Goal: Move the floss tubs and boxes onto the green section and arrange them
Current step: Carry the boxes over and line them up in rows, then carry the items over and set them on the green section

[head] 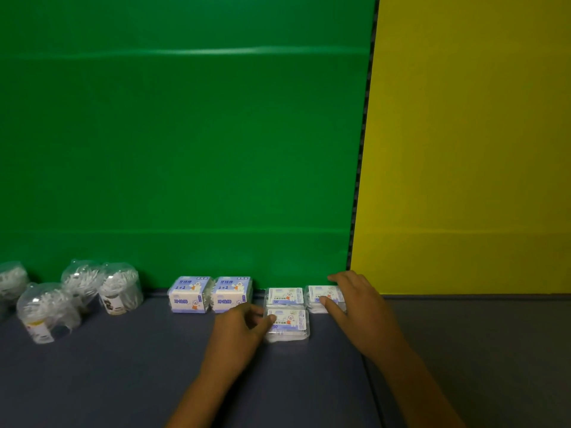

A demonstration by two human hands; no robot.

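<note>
Big green backdrop panel [185,134] fills the left and centre, a yellow panel [469,134] stands to its right, and a dark seam runs between them. Below lies the blue-grey tabletop [123,381], turning to a grey section [494,350] under the yellow.

Tubs first: four clear round plastic floss tubs [120,287] clustered at the far left in front of the green panel, one cut off by the frame edge.

Two taller white-and-lilac floss boxes [190,294] stand side by side, touching, against the green panel's foot.

Three flat clear-lidded floss packs follow: one at the back [285,296], one just in front of it [289,324], one to the right [324,296] near the seam.

Left hand [238,332] has its grip on the front pack's left edge, thumb and fingers pinching it. Right hand [358,304] lies over the right-hand pack, thumb on the lid and fingers curled round its far edge.
</note>
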